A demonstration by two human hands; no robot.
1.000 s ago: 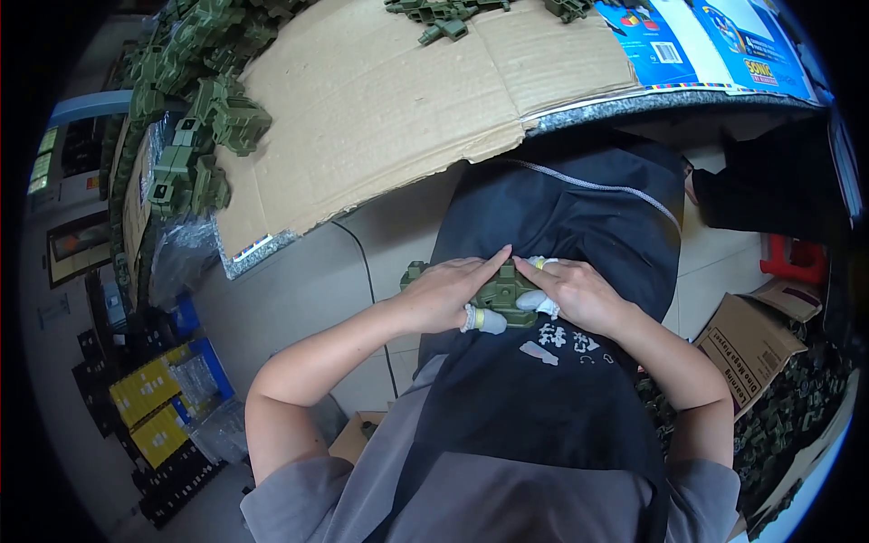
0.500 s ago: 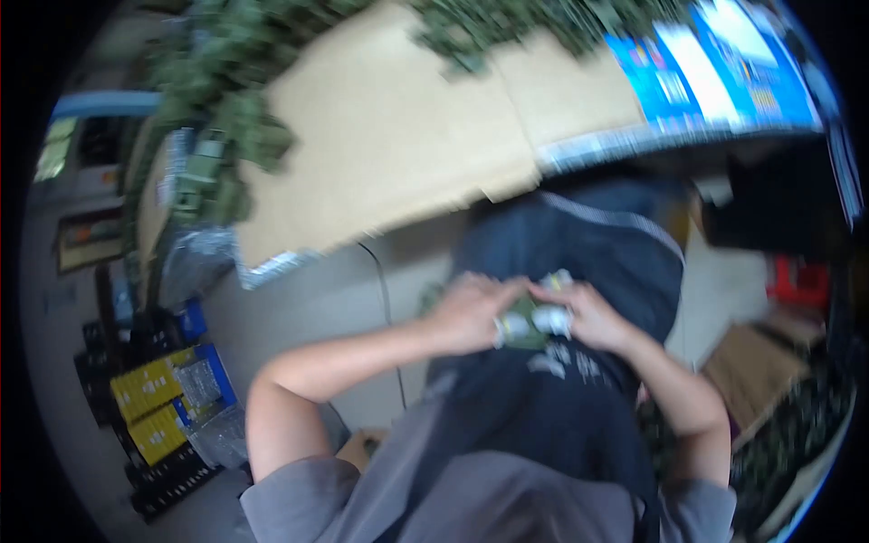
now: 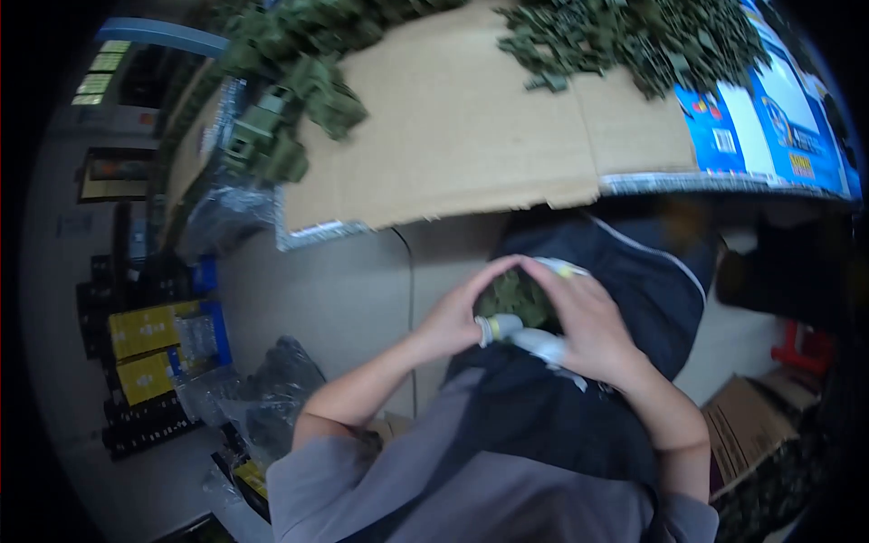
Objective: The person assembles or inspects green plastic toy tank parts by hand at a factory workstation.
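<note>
Over my lap, my left hand (image 3: 454, 317) and my right hand (image 3: 590, 328) come together around a bunch of dark green fabric or webbing pieces (image 3: 514, 297). The fingertips meet at its far side and the thumbs lie along its near side, so the bunch shows in the gap between the hands. White wraps cover both thumbs (image 3: 501, 328), and more white shows on a right finger. My palms hide how far the green pieces reach and exactly where the fingers pinch them.
Ahead stands a table topped with cardboard (image 3: 453, 127). On it lie a heap of green straps (image 3: 625, 41) and green pieces with buckles (image 3: 258, 127). Yellow boxes (image 3: 145, 353) and clear plastic wrapping (image 3: 272, 385) are at left. A cardboard box (image 3: 747, 430) and red object (image 3: 801, 348) are at right.
The view has shifted, so the table sits lower and further right. My hands have gone from close together to arched around the green bunch, which shows more now.
</note>
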